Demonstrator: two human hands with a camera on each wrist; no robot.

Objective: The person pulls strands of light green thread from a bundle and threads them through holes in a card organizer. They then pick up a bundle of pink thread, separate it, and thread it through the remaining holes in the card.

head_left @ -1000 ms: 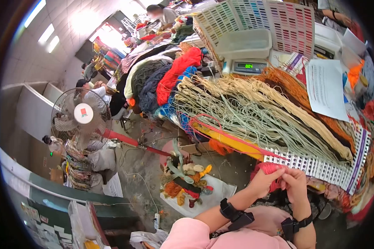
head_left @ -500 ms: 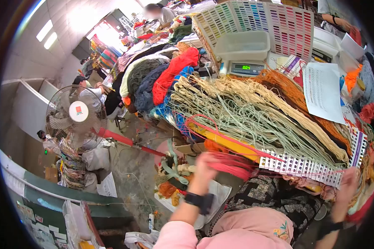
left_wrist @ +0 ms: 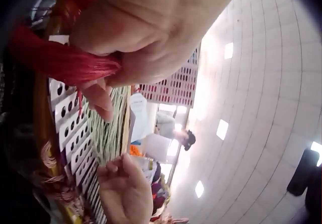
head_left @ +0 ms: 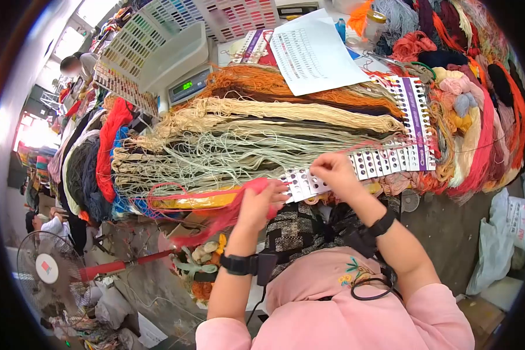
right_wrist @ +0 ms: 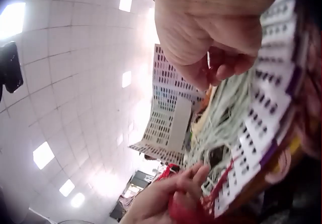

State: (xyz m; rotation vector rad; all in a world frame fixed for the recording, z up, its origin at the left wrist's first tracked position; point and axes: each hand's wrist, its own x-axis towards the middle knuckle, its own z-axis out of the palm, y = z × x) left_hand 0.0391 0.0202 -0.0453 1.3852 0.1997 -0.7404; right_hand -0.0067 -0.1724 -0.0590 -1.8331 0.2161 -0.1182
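My left hand grips a skein of pinkish-red yarn at the front edge of the table. Below the hand the strands trail down to the left. In the left wrist view the bundled red yarn passes under the thumb. My right hand hovers over the row of white punched thread cards, to the right of the left hand. Its fingers curl in toward the thumb, and no yarn shows between them. Long pale-green yarn strands lie just behind the cards.
Cream yarn and orange yarn lie farther back, under a printed sheet. A digital scale bears a clear plastic tub before a colour chart. A fan stands at left; mixed skeins hang at right.
The view has swung right. The hands came apart with pinkish-red strands stretched between them, then drew closer again over the cards. The skein stays in the left hand.
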